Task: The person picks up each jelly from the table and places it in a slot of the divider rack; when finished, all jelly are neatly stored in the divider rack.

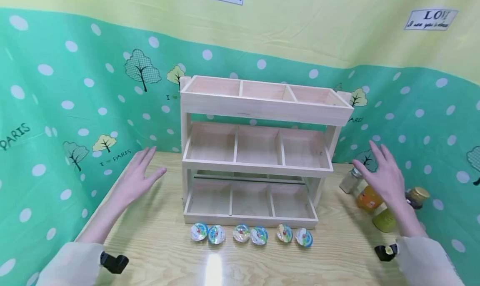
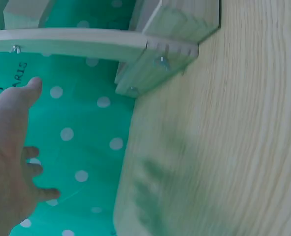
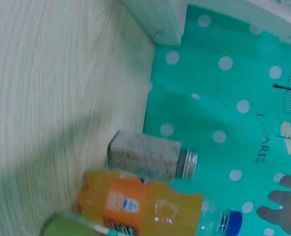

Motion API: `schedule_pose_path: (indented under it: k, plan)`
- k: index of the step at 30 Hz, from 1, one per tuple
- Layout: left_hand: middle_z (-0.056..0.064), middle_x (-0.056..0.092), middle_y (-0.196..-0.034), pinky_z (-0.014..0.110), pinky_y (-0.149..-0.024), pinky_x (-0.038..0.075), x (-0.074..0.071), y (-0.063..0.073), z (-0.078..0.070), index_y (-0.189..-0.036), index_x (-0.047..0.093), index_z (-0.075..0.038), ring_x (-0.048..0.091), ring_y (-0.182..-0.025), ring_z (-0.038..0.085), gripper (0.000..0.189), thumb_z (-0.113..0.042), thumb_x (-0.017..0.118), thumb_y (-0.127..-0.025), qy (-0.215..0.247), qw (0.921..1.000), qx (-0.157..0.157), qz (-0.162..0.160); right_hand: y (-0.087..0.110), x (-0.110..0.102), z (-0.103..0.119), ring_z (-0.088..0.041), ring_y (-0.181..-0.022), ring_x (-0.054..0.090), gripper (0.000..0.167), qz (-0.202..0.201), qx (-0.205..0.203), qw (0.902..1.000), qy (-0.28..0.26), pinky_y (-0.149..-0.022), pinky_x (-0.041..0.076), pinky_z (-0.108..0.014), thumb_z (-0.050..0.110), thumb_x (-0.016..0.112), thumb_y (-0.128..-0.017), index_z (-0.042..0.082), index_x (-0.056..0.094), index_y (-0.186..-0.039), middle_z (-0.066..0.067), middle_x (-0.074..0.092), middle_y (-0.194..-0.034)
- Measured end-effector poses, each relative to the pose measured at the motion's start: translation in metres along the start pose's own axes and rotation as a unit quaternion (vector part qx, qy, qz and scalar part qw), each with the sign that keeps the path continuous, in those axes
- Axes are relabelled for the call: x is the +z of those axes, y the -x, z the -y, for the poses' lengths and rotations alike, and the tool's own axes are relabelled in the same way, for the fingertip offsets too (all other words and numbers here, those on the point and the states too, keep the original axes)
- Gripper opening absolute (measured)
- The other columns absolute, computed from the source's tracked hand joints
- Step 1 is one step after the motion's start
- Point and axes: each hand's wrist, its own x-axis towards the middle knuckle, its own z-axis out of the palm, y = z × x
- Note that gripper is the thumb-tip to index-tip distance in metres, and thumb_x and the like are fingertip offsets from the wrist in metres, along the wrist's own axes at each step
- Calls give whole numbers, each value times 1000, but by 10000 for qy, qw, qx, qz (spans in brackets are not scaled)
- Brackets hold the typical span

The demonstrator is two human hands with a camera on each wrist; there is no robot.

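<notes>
My left hand (image 1: pixel 136 175) is held up to the left of a pale wooden three-tier rack (image 1: pixel 262 109), fingers spread and holding nothing. On the other side, my right hand (image 1: pixel 386 180) is raised with thumb and fingers apart, also holding nothing. It overlaps a group of bottles in the head view. Nearest to it are a square glass jar (image 3: pixel 145 156) with a metal cap and an orange drink bottle (image 3: pixel 155 204) with a blue cap. The left wrist view shows the left hand (image 2: pixel 10 157) beside the rack's side frame (image 2: pixel 157 69).
Several small sealed cups (image 1: pixel 241 233) with printed lids line up along the rack's front. A green bottle (image 1: pixel 384 220) and a gold-capped bottle (image 1: pixel 418 193) stand at the right. Dotted green cloth (image 1: pixel 45 111) encloses the wooden table (image 1: pixel 165 252) at back and sides.
</notes>
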Motion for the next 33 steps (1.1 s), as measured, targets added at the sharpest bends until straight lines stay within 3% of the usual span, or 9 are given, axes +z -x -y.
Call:
schedule_pose_path:
  k: [6, 8, 10, 12, 14, 19, 23, 27, 33]
  plan:
    - [26, 17, -170, 75, -117, 30, 18, 8, -6, -167, 8, -16, 26, -151, 55, 83, -42, 56, -105, 1240, 9920, 168, 180, 17, 6, 11, -54, -149, 32, 76, -436, 175, 9951, -869, -111, 32, -79, 47, 61, -100, 27, 26, -164, -23, 30, -167]
    - [27, 20, -169, 72, -116, 35, 24, 10, -9, -167, 8, -15, 31, -149, 54, 81, -38, 56, -106, 1636, 9861, 177, 240, 22, 9, 15, -47, -145, 40, 72, -573, 298, 9914, -1142, -114, 44, -57, 44, 63, -100, 29, 31, -163, -21, 39, -163]
    - [27, 23, -169, 69, -116, 38, 30, 13, -11, -167, 7, -17, 34, -149, 53, 80, -35, 56, -106, 1964, 9799, 154, 304, 27, 12, 20, -41, -140, 46, 69, -673, 492, 9870, -1374, -108, 50, -31, 43, 65, -100, 33, 35, -161, -17, 45, -160]
    - [26, 25, -168, 68, -116, 38, 36, 15, -14, -167, 7, -20, 36, -149, 52, 80, -34, 56, -106, 2177, 9753, 128, 353, 33, 16, 24, -36, -135, 51, 66, -740, 715, 9817, -1603, -94, 50, -11, 42, 66, -99, 35, 39, -159, -14, 47, -157]
    - [25, 25, -168, 66, -117, 39, 42, 16, -16, -167, 5, -23, 36, -149, 51, 82, -33, 57, -106, 2322, 9717, 113, 423, 37, 20, 27, -33, -135, 53, 64, -814, 835, 9759, -1844, -93, 47, -2, 41, 67, -99, 35, 42, -157, -10, 48, -156]
    - [24, 25, -168, 64, -117, 40, 55, 19, -19, -167, -1, -27, 36, -149, 49, 91, -30, 63, -103, 2564, 9645, 126, 624, 50, 38, 30, -10, -124, 60, 53, -1148, 811, 9605, -2401, -90, 47, 0, 33, 69, -99, 26, 54, -150, 2, 56, -143]
    - [25, 27, -168, 64, -115, 43, 64, 18, -18, -167, -1, -23, 36, -149, 49, 96, -27, 67, -100, 2646, 9611, 180, 767, 61, 53, 30, 6, -108, 60, 44, -1385, 768, 9509, -2658, -86, 47, 1, 22, 69, -99, 13, 61, -141, 16, 59, -124]
    - [26, 27, -167, 64, -114, 44, 72, 17, -17, -167, -2, -23, 35, -150, 50, 101, -27, 71, -98, 2723, 9574, 150, 947, 68, 62, 31, 9, -102, 59, 38, -1305, 766, 9465, -2851, -84, 48, -1, 18, 69, -99, 7, 64, -135, 22, 60, -113]
    - [30, 30, -164, 64, -112, 45, 81, 19, -16, -167, -4, -27, 36, -147, 53, 105, -24, 73, -96, 2758, 9524, 130, 1290, 68, 64, 35, 1, -85, 67, 29, -674, 531, 9315, -3534, -73, 58, -12, 10, 65, -101, -4, 62, -125, 16, 66, -97]
